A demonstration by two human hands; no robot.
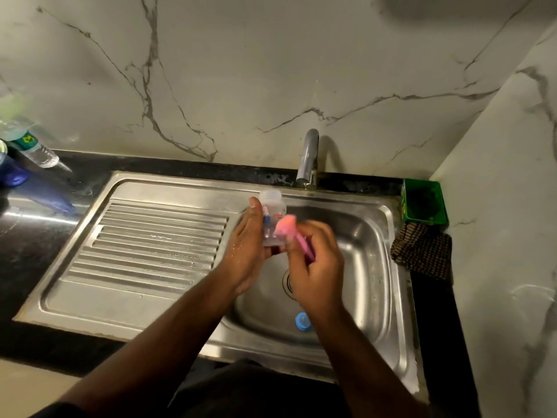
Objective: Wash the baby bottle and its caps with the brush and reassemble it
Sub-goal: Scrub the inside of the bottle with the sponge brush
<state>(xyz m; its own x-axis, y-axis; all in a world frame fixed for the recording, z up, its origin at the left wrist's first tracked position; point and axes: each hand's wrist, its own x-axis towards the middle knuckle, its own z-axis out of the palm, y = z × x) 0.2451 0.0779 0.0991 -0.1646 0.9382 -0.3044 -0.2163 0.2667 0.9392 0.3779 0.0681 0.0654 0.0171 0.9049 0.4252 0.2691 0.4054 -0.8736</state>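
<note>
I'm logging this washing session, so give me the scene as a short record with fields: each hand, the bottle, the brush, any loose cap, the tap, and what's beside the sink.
left hand: holds the baby bottle over the sink basin
right hand: grips the pink brush, sponge head against the bottle's outside
bottle: clear, cap off, mouth pointing away
loose cap: blue cap lying in the basin
tap: no water visibly running
beside sink: green box, checked cloth

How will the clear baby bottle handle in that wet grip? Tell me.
The baby bottle looks like thin clear plastic, so probably light and not fragile. The left hand shows water droplets, so it may be slippery. It is round-bodied, so likely to roll if laid down.
</note>
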